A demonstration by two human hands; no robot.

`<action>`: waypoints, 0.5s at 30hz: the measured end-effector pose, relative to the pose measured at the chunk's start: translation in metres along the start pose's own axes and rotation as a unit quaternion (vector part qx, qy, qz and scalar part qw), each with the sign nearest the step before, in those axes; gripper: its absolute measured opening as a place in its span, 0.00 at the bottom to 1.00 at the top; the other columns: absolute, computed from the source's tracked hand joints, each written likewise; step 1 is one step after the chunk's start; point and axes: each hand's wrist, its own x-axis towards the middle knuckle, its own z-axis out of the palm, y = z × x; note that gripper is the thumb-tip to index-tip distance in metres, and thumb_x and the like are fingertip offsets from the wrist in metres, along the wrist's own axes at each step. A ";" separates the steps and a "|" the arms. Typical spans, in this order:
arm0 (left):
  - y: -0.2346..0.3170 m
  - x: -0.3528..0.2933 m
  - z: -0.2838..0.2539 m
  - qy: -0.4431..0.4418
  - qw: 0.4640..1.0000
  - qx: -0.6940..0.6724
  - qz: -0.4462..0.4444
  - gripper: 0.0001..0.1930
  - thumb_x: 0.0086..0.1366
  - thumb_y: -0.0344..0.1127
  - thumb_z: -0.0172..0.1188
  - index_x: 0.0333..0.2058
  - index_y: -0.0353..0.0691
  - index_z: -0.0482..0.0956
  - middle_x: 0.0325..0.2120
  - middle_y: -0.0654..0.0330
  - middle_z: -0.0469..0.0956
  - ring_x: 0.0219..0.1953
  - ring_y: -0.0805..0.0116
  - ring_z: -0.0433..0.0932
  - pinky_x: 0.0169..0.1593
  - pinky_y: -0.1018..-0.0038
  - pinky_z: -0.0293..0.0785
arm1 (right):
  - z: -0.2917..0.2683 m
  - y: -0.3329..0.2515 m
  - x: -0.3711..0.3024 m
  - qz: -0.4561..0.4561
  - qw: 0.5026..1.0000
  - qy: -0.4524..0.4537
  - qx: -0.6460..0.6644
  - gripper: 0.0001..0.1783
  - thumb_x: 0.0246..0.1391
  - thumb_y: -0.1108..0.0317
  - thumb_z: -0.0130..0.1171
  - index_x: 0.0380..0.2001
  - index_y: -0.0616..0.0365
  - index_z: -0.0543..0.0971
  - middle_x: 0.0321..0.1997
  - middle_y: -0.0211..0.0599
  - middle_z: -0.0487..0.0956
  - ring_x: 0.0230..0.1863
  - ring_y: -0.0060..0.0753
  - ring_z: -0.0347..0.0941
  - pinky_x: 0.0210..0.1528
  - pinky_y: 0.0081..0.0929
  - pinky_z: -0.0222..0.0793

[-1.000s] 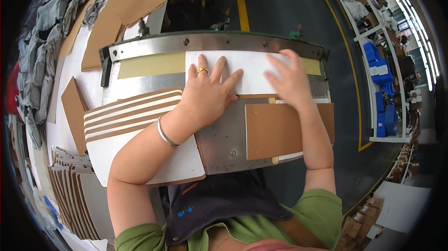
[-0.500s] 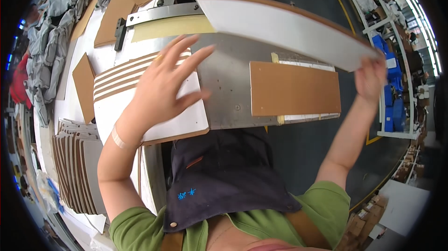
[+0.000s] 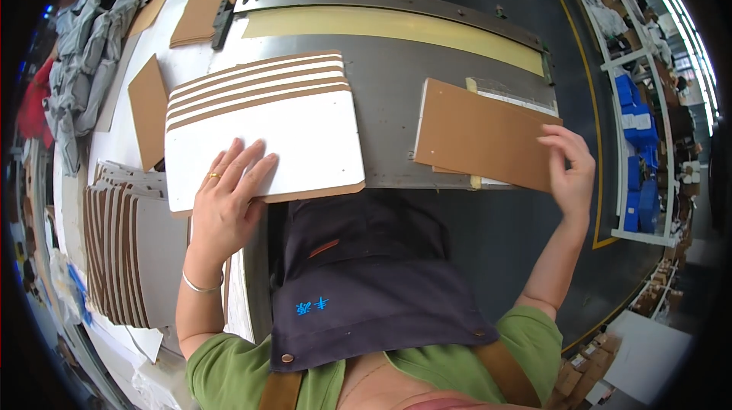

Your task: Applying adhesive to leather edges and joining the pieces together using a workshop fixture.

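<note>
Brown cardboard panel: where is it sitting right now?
In the head view the brown cardboard panel lies right of centre on the metal work plate, over white sheets, with the right hand at its right edge and the white board stack to its left.

Two hands: left hand (image 3: 229, 200), right hand (image 3: 570, 170). One stack of white boards (image 3: 263, 131), near left. One brown board (image 3: 480, 135), right. One brown sheet (image 3: 149, 109), far left.

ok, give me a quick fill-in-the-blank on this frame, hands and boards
1. The left hand lies flat on the ____ board stack.
2. The right hand touches the ____ board.
3. The ring is on the ____ hand.
4. Both stacks rest on a ____ table.

Missing words: white; brown; left; metal
</note>
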 end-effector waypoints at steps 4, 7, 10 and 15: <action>-0.010 -0.001 0.001 0.093 0.987 -0.132 -0.020 0.25 0.54 0.21 0.59 0.52 0.42 0.77 0.48 0.54 0.80 0.54 0.47 0.76 0.57 0.61 0.75 | 0.075 -0.089 0.018 -0.256 0.937 -0.126 0.203 0.16 0.41 0.81 0.58 0.32 0.48 0.83 0.43 0.29 0.82 0.46 0.36 0.78 0.49 0.34 0.70; -0.024 -0.011 -0.002 0.171 0.938 -0.263 -0.149 0.13 0.68 0.28 0.54 0.49 0.33 0.78 0.38 0.52 0.82 0.35 0.63 0.78 0.42 0.70 0.75 | 0.132 -0.140 0.026 -0.352 0.912 -0.122 0.173 0.16 0.48 0.64 0.64 0.43 0.52 0.80 0.56 0.36 0.75 0.60 0.40 0.68 0.60 0.40 0.61; -0.080 -0.034 -0.028 0.425 0.805 -0.208 -0.358 0.19 0.72 0.43 0.52 0.49 0.30 0.78 0.37 0.55 0.80 0.37 0.67 0.76 0.42 0.70 0.73 | 0.172 -0.149 0.021 -0.307 0.924 -0.172 0.150 0.25 0.51 0.62 0.63 0.54 0.52 0.75 0.65 0.38 0.69 0.65 0.42 0.63 0.65 0.45 0.57; -0.087 -0.010 -0.114 0.634 0.720 -0.213 -0.186 0.21 0.73 0.40 0.49 0.53 0.26 0.72 0.48 0.44 0.78 0.47 0.55 0.80 0.44 0.70 0.83 | 0.197 -0.167 0.013 -0.307 0.920 -0.170 0.174 0.28 0.54 0.60 0.61 0.58 0.52 0.72 0.68 0.39 0.65 0.71 0.42 0.57 0.70 0.48 0.51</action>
